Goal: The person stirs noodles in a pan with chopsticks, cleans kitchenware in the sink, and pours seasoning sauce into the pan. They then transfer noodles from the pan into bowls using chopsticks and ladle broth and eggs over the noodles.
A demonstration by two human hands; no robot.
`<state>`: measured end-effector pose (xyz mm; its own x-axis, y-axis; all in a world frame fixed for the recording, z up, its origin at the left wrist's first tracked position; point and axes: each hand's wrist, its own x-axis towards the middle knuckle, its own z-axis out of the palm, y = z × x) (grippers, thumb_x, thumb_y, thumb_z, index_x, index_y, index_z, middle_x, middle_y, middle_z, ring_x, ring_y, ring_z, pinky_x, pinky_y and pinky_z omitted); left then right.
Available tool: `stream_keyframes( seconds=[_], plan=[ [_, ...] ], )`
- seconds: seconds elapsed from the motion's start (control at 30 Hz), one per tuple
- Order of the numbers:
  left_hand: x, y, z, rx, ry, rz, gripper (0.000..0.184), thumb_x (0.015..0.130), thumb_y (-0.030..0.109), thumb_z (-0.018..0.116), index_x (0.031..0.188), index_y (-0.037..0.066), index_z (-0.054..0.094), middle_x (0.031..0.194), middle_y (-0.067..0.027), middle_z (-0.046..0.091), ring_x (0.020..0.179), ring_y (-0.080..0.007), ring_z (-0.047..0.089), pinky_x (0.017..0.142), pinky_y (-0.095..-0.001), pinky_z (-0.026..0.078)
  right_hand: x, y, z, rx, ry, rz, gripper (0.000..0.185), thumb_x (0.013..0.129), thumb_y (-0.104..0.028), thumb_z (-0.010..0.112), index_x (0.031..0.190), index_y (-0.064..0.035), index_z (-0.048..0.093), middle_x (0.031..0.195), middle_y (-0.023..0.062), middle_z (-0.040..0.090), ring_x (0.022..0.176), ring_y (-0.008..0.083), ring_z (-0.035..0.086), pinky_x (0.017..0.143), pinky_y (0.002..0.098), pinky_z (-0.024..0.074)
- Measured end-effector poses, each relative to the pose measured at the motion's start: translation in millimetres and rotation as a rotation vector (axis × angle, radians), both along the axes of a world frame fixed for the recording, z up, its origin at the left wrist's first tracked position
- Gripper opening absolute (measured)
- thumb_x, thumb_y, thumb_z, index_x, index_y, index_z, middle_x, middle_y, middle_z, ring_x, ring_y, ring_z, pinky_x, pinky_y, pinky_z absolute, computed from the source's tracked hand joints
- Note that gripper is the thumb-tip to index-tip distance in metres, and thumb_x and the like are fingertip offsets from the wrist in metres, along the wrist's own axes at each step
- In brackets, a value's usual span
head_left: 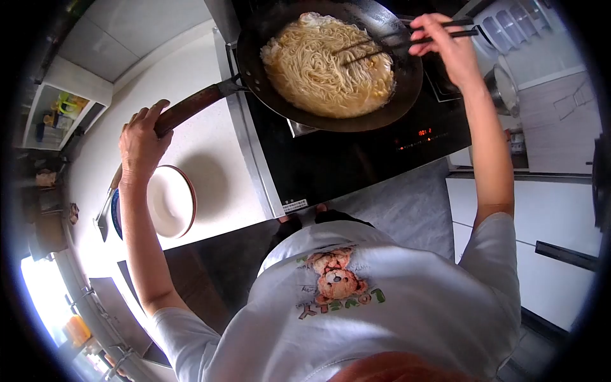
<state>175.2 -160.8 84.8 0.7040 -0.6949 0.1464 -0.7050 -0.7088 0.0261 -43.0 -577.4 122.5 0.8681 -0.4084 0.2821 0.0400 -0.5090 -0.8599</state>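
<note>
My left hand (141,140) is wrapped round the end of the long wooden handle (191,109) of a dark wok (407,83). Pale noodles (312,60) in a yellowish broth fill much of the wok, with whitish egg-like pieces along the upper edge. Over the wok's right rim, my right hand (442,44) grips a pair of dark chopsticks (398,46). Their tips rest among the noodles, slightly apart.
Beneath the wok is a black cooktop (331,162) with a lit red display. A white bowl (170,202) stands on the pale counter (213,149), beside a spatula (105,210) partly behind my left arm. A metal pot (503,89) sits at right.
</note>
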Motion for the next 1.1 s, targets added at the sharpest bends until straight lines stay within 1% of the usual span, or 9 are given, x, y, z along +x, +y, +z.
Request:
stream_keyframes(
  seconds=[0.07, 0.23, 0.47, 0.53, 0.67, 0.9, 1.0, 1.03, 1.1],
  plan=[
    [-1.6, 0.8, -1.6, 0.03, -0.019, 0.021, 0.049, 0.065, 0.01, 0.067, 0.11, 0.018, 0.051, 0.089, -0.0043, 0.057, 0.089, -0.0212, 0.054, 0.078, -0.0351, 0.042, -1.4, 15.6, -12.0, 0.096, 0.137, 0.09, 0.028, 0.087, -0.027, 0.048, 0.091, -0.0006, 0.057, 0.078, 0.0083, 0.058, 0.062, 0.0148, 0.06, 0.055, 0.0216, 0.0469],
    [-6.9, 8.7, -4.0, 0.023, -0.143, -0.006, 0.057, 0.063, 0.013, 0.068, 0.116, 0.018, 0.047, 0.098, -0.0056, 0.055, 0.097, -0.0229, 0.05, 0.084, -0.0389, 0.038, -3.1, 5.8, -23.7, -0.11, 0.07, -0.001, 0.027, 0.088, -0.024, 0.047, 0.09, 0.0004, 0.058, 0.075, 0.0068, 0.06, 0.06, 0.0125, 0.061, 0.053, 0.0204, 0.047],
    [-42.3, 37.2, -5.3, -0.323, -0.311, 0.046, 0.053, 0.067, 0.012, 0.068, 0.116, 0.016, 0.049, 0.12, -0.0079, 0.047, 0.109, -0.0257, 0.045, 0.091, -0.0397, 0.038, -34.5, 3.9, 0.4, 0.005, 0.049, -0.081, 0.03, 0.088, -0.027, 0.047, 0.093, 0.0, 0.058, 0.077, 0.0084, 0.059, 0.063, 0.0151, 0.061, 0.053, 0.0212, 0.0463],
    [-63.2, 47.5, -6.4, -0.506, -0.285, 0.08, 0.048, 0.069, 0.012, 0.067, 0.114, 0.014, 0.051, 0.119, -0.0077, 0.048, 0.107, -0.0255, 0.047, 0.088, -0.039, 0.041, -50.2, 0.6, 9.0, 0.116, -0.016, -0.073, 0.03, 0.088, -0.027, 0.046, 0.095, 0.0005, 0.057, 0.081, 0.0098, 0.058, 0.063, 0.0163, 0.061, 0.054, 0.0227, 0.0476],
    [-95.5, 70.8, -27.0, -0.552, -0.309, 0.216, 0.036, 0.074, 0.011, 0.063, 0.108, 0.011, 0.055, 0.114, -0.0083, 0.052, 0.103, -0.0255, 0.051, 0.084, -0.0366, 0.044, -83.7, -14.9, 2.7, 0.381, -0.203, -0.163, 0.029, 0.088, -0.025, 0.046, 0.095, 0.0019, 0.055, 0.085, 0.0113, 0.055, 0.065, 0.0206, 0.06, 0.056, 0.028, 0.0471],
    [-135.6, 83.4, -59.3, -0.609, -0.15, 0.342, 0.027, 0.075, 0.006, 0.06, 0.102, 0.007, 0.058, 0.107, -0.0092, 0.056, 0.096, -0.0247, 0.055, 0.074, -0.0347, 0.048, -109.4, 28.4, 15.2, 0.924, -0.573, -0.088, 0.017, 0.088, -0.022, 0.045, 0.083, -0.0063, 0.049, 0.081, 0.0029, 0.049, 0.069, 0.0122, 0.042, 0.057, 0.0242, 0.0333],
    [-144.7, 79.9, -64.2, -0.63, -0.101, 0.36, 0.026, 0.075, 0.005, 0.058, 0.101, 0.008, 0.059, 0.105, -0.0077, 0.057, 0.094, -0.0226, 0.056, 0.072, -0.0337, 0.047, -116.5, 39.6, 26.2, 0.937, -0.514, 0.374, 0.021, 0.09, -0.025, 0.04, 0.076, -0.0096, 0.043, 0.073, 0.0016, 0.042, 0.06, 0.0116, 0.037, 0.051, 0.0243, 0.031],
    [-147.5, 79.4, -66.2, -0.627, -0.086, 0.363, 0.026, 0.076, 0.007, 0.058, 0.102, 0.009, 0.059, 0.106, -0.0061, 0.057, 0.095, -0.0209, 0.055, 0.072, -0.0331, 0.046, -110.5, 59.1, 34.8, 0.987, -0.57, 0.375, 0.027, 0.091, -0.022, 0.037, 0.069, -0.0067, 0.04, 0.064, 0.0044, 0.036, 0.043, 0.01, 0.037, 0.036, 0.0209, 0.0295],
    [-152.3, 72.4, -64.8, -0.639, -0.082, 0.378, 0.024, 0.075, 0.003, 0.058, 0.099, 0.008, 0.059, 0.104, -0.0087, 0.057, 0.093, -0.0243, 0.056, 0.073, -0.0351, 0.048, -111.1, 60.4, 38.4, 1.098, -0.571, 0.555, 0.029, 0.091, -0.021, 0.037, 0.067, -0.0041, 0.042, 0.066, 0.0095, 0.042, 0.043, 0.0158, 0.045, 0.035, 0.0274, 0.0397]
  ],
)
